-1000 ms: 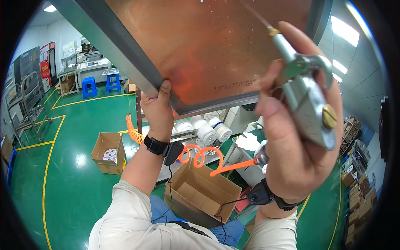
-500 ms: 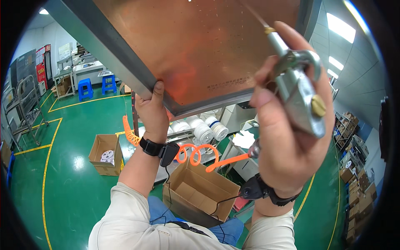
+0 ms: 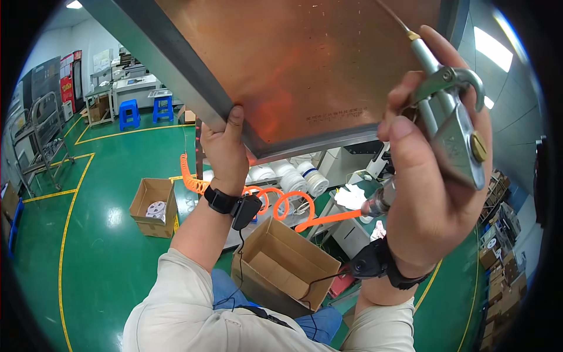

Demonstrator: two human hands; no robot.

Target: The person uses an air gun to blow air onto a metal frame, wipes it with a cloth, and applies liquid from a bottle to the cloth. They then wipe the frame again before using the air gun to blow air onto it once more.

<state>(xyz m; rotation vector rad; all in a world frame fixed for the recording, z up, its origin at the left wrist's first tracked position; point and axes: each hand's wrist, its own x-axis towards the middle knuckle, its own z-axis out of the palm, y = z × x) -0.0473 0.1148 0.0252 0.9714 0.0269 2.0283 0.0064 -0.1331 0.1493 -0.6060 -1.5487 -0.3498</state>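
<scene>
My left hand [image 3: 226, 146] grips the lower left corner of a metal-framed stencil [image 3: 193, 79], its thumb over the grey frame. The stencil is held up and tilted in front of me; its coppery sheet has rows of tiny holes and small print near the lower edge. My right hand [image 3: 434, 170] is wrapped round a silver air blow gun [image 3: 454, 135] with a brass knob and a thin nozzle. That nozzle points up and left toward the sheet, apart from the frame. From the gun's lower end runs an orange coiled hose [image 3: 331, 221], passing behind my left wrist.
An open cardboard box [image 3: 287, 258] stands close before me, and a smaller box [image 3: 153, 208] holding white reels is on the green floor. White rolls [image 3: 293, 179] lie behind the stencil. Blue stools [image 3: 129, 114] and a metal cart [image 3: 41, 152] stand at left; shelves with boxes line the right.
The blow gun and my right hand have moved right and slightly down, so more of the gun shows. The stencil and my left hand have shifted slightly right; the left hand keeps its grip.
</scene>
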